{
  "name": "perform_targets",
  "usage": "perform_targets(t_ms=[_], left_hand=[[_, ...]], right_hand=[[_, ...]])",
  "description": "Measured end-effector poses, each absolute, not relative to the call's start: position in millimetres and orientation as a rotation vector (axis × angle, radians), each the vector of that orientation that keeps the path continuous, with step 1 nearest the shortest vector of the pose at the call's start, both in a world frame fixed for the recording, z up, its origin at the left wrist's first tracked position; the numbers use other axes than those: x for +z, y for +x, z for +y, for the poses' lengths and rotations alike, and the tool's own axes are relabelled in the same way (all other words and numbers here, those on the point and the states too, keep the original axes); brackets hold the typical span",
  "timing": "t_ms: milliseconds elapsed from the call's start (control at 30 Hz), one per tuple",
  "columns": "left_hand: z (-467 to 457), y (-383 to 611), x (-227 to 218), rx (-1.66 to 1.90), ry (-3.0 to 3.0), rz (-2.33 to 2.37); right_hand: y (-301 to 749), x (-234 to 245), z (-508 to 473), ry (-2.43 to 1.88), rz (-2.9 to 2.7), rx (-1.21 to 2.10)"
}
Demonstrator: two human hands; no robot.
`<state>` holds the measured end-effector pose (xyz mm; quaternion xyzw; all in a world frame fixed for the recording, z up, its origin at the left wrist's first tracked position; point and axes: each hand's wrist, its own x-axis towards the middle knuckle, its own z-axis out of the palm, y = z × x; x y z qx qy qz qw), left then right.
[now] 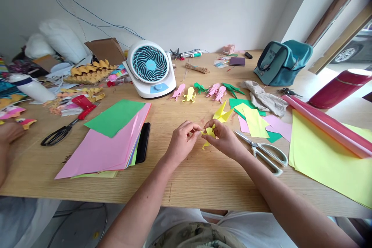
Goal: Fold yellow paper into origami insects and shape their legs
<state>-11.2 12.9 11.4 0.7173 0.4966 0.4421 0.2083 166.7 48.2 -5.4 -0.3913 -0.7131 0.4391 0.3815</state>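
The left hand (186,138) pinches a thin tip of the yellow figure (209,133) between thumb and index finger. The right hand (225,138) grips the body of the same figure between thumb and curled fingers. The figure is held between the two hands (its far side is partly hidden by the right fingers), with one narrow leg pointing down toward the table (186,180).

Just beyond the right hand stands a yellow crane (223,114). To the right of the right hand lie the scissors (263,153), blades directed toward the right wrist. Beyond the scissors, scraps (255,121) in yellow, green and pink overlap.

Farther ahead of both hands, small pink, yellow and green frogs (189,95) form a loose row. Behind this row, ahead and to the left of the left hand, is the fan (151,68).

To the left of the left hand lies a phone (143,142), partly covered by the paper stack (97,147). A green sheet (116,117) rests on the stack.
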Motion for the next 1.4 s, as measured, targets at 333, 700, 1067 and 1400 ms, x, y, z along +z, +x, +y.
perform_targets(t_ms=[333,700,1067,1400], left_hand=[[14.1,-10.0,10.4,1.175,1.663,1.381],[21.1,-9.3,3.1,1.156,1.584,1.376],[20.8,-12.6,3.9,1.099,1.7,1.358],[16.8,-10.9,9.8,1.098,1.745,1.341]], right_hand=[[166.9,-1.8,48.1,-0.983,-1.853,1.071],[164.8,3.2,39.2,-1.005,-1.986,0.944],[166.1,4.0,39.8,-0.78,-2.015,0.791],[168.5,1.3,43.1,-0.808,-1.928,0.931]])
